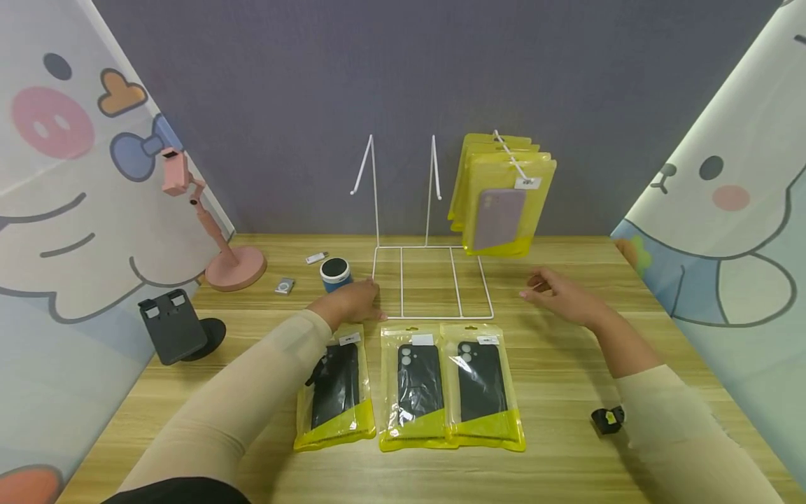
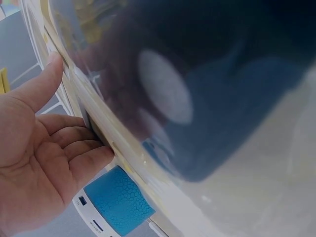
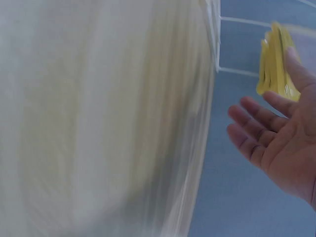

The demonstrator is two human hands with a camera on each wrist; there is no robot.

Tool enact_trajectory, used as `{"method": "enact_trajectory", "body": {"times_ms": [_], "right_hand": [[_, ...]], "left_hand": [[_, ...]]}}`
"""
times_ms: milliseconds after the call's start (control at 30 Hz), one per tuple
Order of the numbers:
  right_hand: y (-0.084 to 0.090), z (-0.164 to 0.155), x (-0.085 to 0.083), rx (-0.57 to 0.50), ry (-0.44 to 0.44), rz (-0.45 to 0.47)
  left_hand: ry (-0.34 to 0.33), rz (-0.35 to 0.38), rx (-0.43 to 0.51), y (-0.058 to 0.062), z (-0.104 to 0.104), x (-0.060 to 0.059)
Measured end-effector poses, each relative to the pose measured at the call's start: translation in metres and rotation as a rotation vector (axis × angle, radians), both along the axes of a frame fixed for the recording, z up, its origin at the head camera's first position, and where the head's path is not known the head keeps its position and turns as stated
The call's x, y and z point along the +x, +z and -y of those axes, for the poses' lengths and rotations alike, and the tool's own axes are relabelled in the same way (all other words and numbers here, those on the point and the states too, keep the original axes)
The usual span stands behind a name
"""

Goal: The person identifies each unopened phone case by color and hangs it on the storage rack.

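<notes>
Nearest: three black phone cases in clear yellow-edged pouches [image 1: 418, 385] side by side on wooden table [image 1: 567, 448], white labels unreadable. Just beyond, left hand [image 1: 352, 302] rests relaxed at white wire display rack [image 1: 432, 280] base corner. Right hand [image 1: 560, 294] open, empty, right of rack. Behind: hanging yellow pouches with lilac case [image 1: 502, 199].

left hand [image 1: 352, 302] rests at rack [image 1: 432, 283] base's left corner, beside blue speaker [image 1: 335, 274]. right hand [image 1: 560, 294] hovers right of rack, fingers loose. three yellow packs [image 1: 409, 386] lie in row below. more packs [image 1: 502, 196] hang on right hook.
</notes>
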State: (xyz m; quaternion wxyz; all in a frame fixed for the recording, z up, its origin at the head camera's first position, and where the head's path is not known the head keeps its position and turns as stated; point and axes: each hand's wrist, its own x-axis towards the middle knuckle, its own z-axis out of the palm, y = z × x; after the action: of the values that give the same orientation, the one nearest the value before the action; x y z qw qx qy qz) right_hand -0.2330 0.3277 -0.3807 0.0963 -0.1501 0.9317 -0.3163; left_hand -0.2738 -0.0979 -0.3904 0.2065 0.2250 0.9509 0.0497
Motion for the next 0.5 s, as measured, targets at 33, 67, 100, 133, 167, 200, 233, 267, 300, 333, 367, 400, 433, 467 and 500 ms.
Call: {"method": "enact_trajectory", "body": {"times_ms": [33, 67, 100, 133, 167, 200, 233, 267, 300, 333, 367, 400, 433, 467, 500], "right_hand": [[-0.003, 0.005, 0.001, 0.025, 0.025, -0.004], [-0.006, 0.01, 0.002, 0.044, 0.051, -0.013], [-0.009, 0.015, 0.003, 0.076, 0.074, -0.026], [-0.011, 0.021, 0.003, 0.096, 0.098, -0.03], [-0.014, 0.027, 0.003, 0.115, 0.123, -0.032], [-0.016, 0.033, 0.002, 0.136, 0.142, -0.027], [-0.018, 0.039, 0.001, 0.158, 0.163, -0.023], [-0.019, 0.044, 0.0, 0.182, 0.182, -0.021], [-0.021, 0.049, -0.002, 0.213, 0.196, -0.018], [-0.022, 0.053, -0.004, 0.239, 0.203, -0.006], [-0.022, 0.057, -0.006, 0.269, 0.207, 0.003], [-0.023, 0.06, -0.008, 0.302, 0.209, 0.005], [-0.024, 0.063, -0.009, 0.337, 0.212, 0.0], [-0.025, 0.066, -0.01, 0.375, 0.21, -0.005], [-0.025, 0.069, -0.011, 0.408, 0.207, -0.009]], "left_hand": [[-0.007, -0.005, -0.005, 0.0, 0.0, 0.0], [-0.004, -0.002, -0.008, -0.001, 0.0, 0.0], [-0.003, 0.001, -0.015, -0.001, 0.001, -0.001], [-0.001, 0.005, -0.018, -0.001, 0.001, -0.001], [0.001, 0.01, -0.022, -0.001, 0.001, -0.001], [0.001, 0.013, -0.026, -0.001, 0.001, -0.001], [0.0, 0.015, -0.024, 0.0, 0.001, -0.001], [0.002, 0.018, -0.022, 0.0, 0.001, -0.001], [0.004, 0.019, -0.02, 0.001, 0.001, -0.001], [0.007, 0.022, -0.02, 0.002, 0.001, 0.0], [0.01, 0.025, -0.02, 0.002, 0.0, 0.0], [0.011, 0.028, -0.02, 0.003, 0.0, 0.0], [0.017, 0.033, -0.016, 0.003, 0.0, 0.001], [0.024, 0.038, -0.013, 0.003, 0.0, 0.002], [0.026, 0.04, -0.013, 0.002, 0.001, 0.002]]}}
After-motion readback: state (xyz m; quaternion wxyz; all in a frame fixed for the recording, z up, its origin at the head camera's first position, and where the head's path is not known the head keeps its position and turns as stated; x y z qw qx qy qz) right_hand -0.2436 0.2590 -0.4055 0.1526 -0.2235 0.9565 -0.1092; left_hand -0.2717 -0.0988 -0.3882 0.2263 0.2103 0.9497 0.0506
